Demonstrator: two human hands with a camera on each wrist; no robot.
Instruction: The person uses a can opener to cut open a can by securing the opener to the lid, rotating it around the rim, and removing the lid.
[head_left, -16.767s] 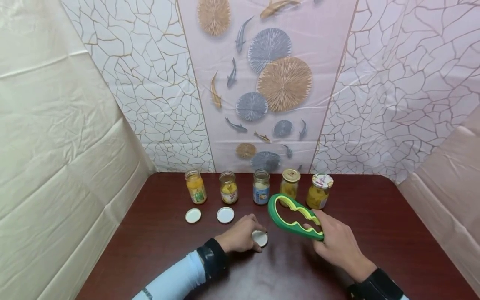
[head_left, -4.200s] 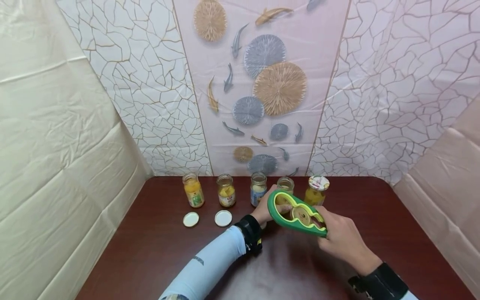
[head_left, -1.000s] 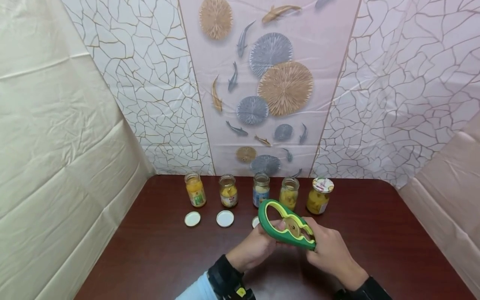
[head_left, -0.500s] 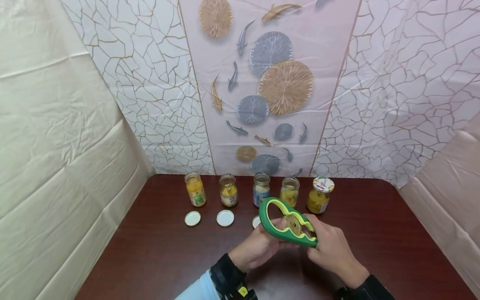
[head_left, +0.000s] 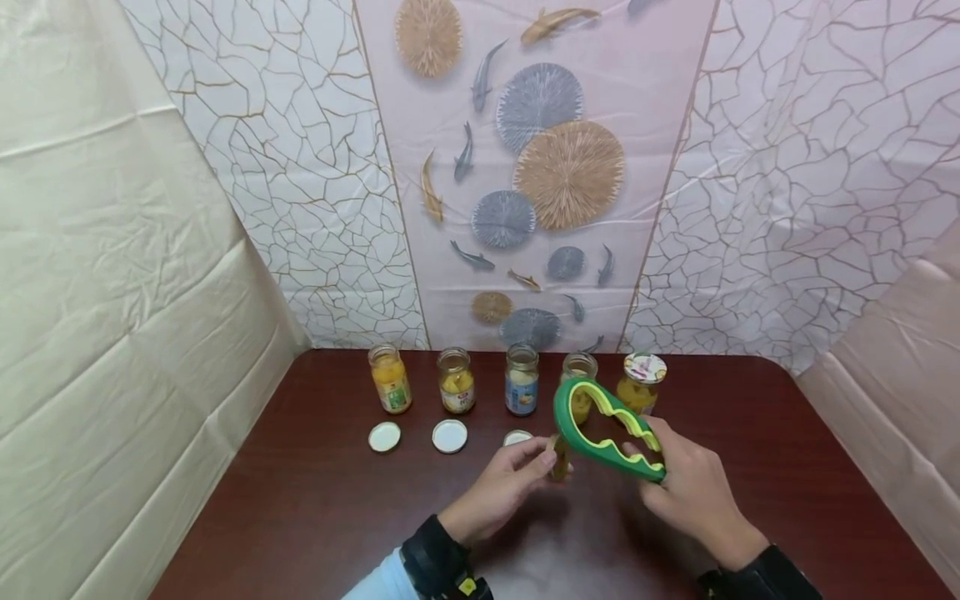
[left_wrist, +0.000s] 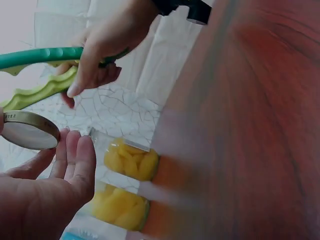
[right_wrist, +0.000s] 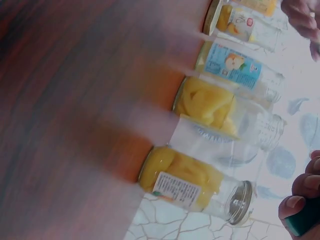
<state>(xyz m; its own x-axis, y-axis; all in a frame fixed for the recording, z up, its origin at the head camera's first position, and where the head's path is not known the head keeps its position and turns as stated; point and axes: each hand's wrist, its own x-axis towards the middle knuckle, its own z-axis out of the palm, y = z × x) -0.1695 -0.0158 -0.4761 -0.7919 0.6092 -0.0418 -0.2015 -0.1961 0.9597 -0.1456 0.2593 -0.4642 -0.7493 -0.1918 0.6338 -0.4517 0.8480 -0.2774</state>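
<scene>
My left hand point(head_left: 498, 492) pinches a gold jar lid point(head_left: 559, 458) on edge between thumb and fingers; its white inner side shows in the left wrist view's lid point(left_wrist: 31, 135). Just right of it, my right hand point(head_left: 697, 487) grips the end of a green jar opener point(head_left: 600, 451) with a yellow-green toothed inner edge. Nothing sits between the opener's arms. Behind the opener stands a lidless jar of yellow fruit point(head_left: 581, 407), partly covered by it. To the right, a fruit jar point(head_left: 636, 394) wears a patterned white lid point(head_left: 645, 367).
Three more open jars line the back: an orange-filled jar point(head_left: 392, 385), a yellow fruit jar point(head_left: 457, 385) and a blue-labelled jar point(head_left: 521, 390). In front of them lie a left lid point(head_left: 385, 437), a middle lid point(head_left: 450, 436) and a partly hidden lid point(head_left: 517, 437) on the brown table point(head_left: 315, 500).
The fourth jar's gold lid came off, held in the opener. Since half a second ago my left hand has drawn the lid out leftward, while the opener moved right and up. Earlier, the third lid was set down.
</scene>
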